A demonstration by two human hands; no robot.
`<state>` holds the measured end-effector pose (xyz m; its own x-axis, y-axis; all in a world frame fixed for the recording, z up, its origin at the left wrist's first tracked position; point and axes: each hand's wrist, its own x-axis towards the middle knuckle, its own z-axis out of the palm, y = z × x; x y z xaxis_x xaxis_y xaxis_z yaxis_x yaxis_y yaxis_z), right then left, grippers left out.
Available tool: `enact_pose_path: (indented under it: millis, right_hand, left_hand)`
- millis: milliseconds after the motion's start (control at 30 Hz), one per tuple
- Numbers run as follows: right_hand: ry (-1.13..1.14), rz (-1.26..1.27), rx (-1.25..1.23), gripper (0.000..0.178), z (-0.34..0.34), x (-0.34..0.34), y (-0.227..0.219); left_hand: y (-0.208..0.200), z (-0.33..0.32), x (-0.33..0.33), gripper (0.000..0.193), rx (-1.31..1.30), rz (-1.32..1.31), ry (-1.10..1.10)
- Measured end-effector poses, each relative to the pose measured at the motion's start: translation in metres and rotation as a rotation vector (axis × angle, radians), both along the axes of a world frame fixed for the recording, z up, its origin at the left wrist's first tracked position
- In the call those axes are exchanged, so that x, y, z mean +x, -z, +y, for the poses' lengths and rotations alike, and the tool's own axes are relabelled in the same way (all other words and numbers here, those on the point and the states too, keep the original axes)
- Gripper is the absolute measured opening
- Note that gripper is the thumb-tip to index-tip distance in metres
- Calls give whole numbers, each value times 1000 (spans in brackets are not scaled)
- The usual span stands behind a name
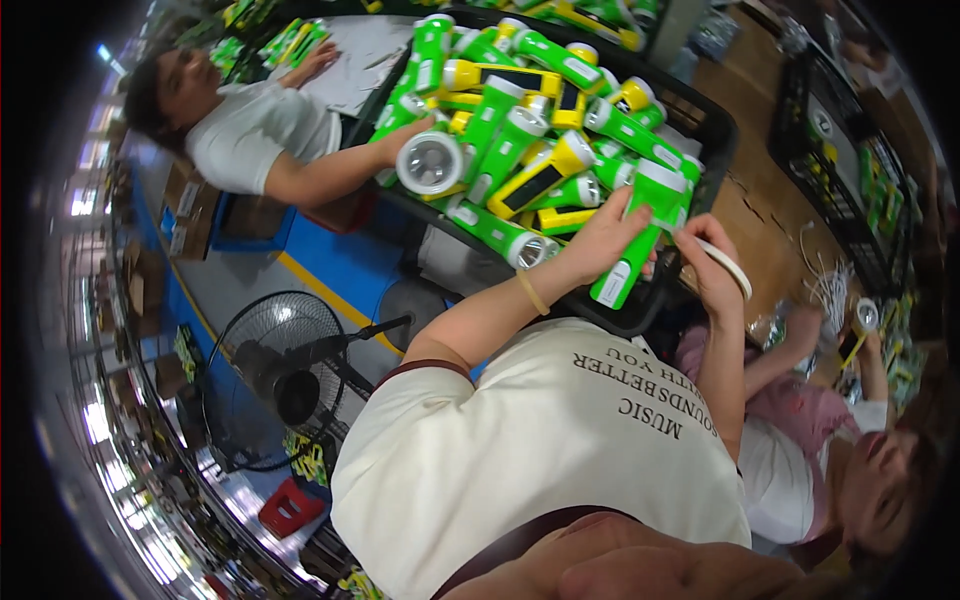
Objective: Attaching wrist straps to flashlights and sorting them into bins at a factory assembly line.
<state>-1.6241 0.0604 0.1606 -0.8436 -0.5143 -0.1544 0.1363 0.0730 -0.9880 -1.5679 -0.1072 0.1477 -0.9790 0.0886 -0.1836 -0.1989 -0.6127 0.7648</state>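
Observation:
My left hand (612, 240) is closed around a green flashlight (640, 235) with a wide white head, tilted over the near edge of a black crate (712, 165). My right hand (712, 268) is beside the flashlight's head, fingertips pinched together close to it. A thin white ring or band (728, 270) curves along those fingers; whether it loops around them is hard to see. Piled in the crate are green flashlights (495, 120) and yellow-and-green ones with dark panels (540, 180), several of each, lying at all angles.
A co-worker's hand (405, 140) at the left reaches into the crate behind a large round flashlight lens (430, 163). Another person at the lower right holds a flashlight (862, 325). A black fan (280, 380) stands at the left, a second crate (835, 150) at the right.

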Motion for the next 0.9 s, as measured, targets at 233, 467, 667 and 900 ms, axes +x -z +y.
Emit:
enact_pose_path:
  millis: [233,467,667,900]
  right_hand:
    - [17,-8,-41,14,-7,-6,-2]
    - [150,201,-148,15,-37,7,-2]
    - [368,346,-81,11,-10,10,-7]
    - [6,-105,-533,16,28,-4,-4]
  left_hand:
    - [2,-14,-5,32,-303,80,-131]
    - [-16,-18,-4,26,98,-193,-79]
    - [-12,-41,-26,24,127,-205,-242]
    - [-58,10,-46,35,-288,82,-132]
